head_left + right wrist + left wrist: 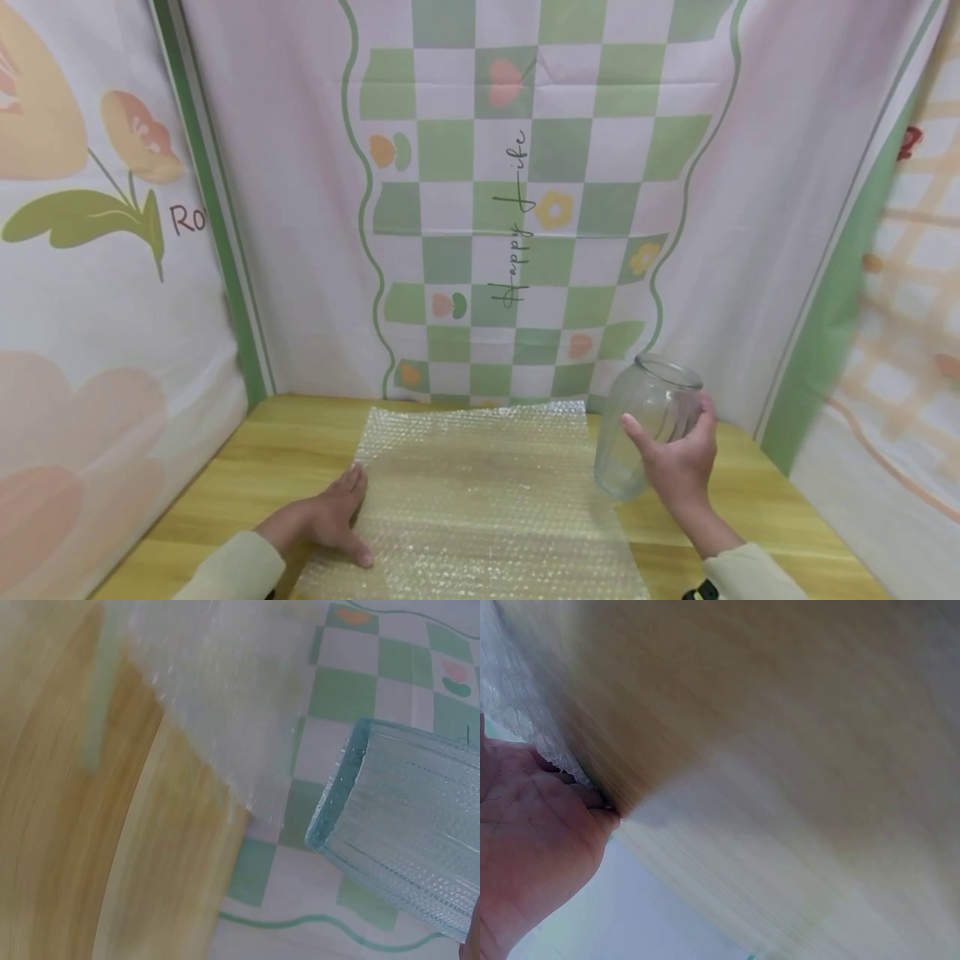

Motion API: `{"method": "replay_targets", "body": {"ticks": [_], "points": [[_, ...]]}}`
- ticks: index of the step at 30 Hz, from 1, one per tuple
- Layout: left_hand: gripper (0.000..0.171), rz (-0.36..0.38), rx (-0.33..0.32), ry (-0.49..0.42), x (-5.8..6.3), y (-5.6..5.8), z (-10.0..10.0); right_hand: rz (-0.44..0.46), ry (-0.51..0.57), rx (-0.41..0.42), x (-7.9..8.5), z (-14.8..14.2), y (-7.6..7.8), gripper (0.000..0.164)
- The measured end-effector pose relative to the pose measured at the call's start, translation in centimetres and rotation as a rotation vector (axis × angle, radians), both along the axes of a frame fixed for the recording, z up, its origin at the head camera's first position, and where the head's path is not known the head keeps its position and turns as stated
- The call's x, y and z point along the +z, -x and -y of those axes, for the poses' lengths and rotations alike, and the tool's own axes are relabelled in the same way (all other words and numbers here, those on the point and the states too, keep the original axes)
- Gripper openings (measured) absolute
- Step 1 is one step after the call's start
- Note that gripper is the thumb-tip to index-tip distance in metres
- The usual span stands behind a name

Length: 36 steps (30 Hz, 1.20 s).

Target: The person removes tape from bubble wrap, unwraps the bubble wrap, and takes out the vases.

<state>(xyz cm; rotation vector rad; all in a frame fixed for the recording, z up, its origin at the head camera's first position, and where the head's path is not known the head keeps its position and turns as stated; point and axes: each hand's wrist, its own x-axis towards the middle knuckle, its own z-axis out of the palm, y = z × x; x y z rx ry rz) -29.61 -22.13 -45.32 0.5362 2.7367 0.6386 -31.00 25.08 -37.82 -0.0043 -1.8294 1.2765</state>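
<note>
A clear glass vase (618, 454) with a round rimmed mouth is in my right hand (684, 471), which grips its side with thumb and fingers apart around it. The vase tilts slightly, and in the right wrist view its thick base (341, 787) appears raised off the table. A sheet of clear bubble wrap (480, 500) lies spread on the table, left of the vase. My left hand (330, 518) rests at the sheet's left edge with fingers extended and thumb spread onto the wrap. The left wrist view shows that palm beside the bubble wrap (514, 694).
The wood-grain table (292, 433) extends on both sides of the sheet. Behind it hangs a cloth (502, 208) with green checks and "Happy Life" lettering. Floral cloths (90, 350) close in the left and right sides.
</note>
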Motion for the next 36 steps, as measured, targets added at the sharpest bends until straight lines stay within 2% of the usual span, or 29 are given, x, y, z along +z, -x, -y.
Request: {"method": "replay_targets", "body": {"ticks": [4, 12, 20, 25, 32, 36], "points": [[0.129, -0.007, -0.005, 0.009, -0.1, 0.1, 0.0, -0.055, -0.038, -0.047, -0.2, -1.2, -0.2, 0.101], [0.128, -0.021, -0.002, 0.004, -0.1, 0.0, 0.0, -0.133, -0.044, -0.125, -0.5, -4.0, -0.2, 0.099], [0.128, -0.023, 0.003, -0.002, 0.2, -0.2, -0.1, -0.065, 0.003, -0.161, -0.4, -6.8, -0.5, 0.108], [0.129, -0.012, 0.009, 0.006, 0.0, 0.0, -0.1, -0.056, 0.053, -0.194, -0.5, -8.7, -0.7, 0.106], [0.129, -0.016, 0.002, 0.016, 0.1, 0.0, -0.2, -0.032, 0.094, -0.232, -1.3, -11.1, -0.8, 0.104], [0.128, -0.023, 0.000, 0.009, 0.2, -0.1, -0.1, -0.038, 0.067, -0.264, -2.1, -12.3, -0.7, 0.104]]}}
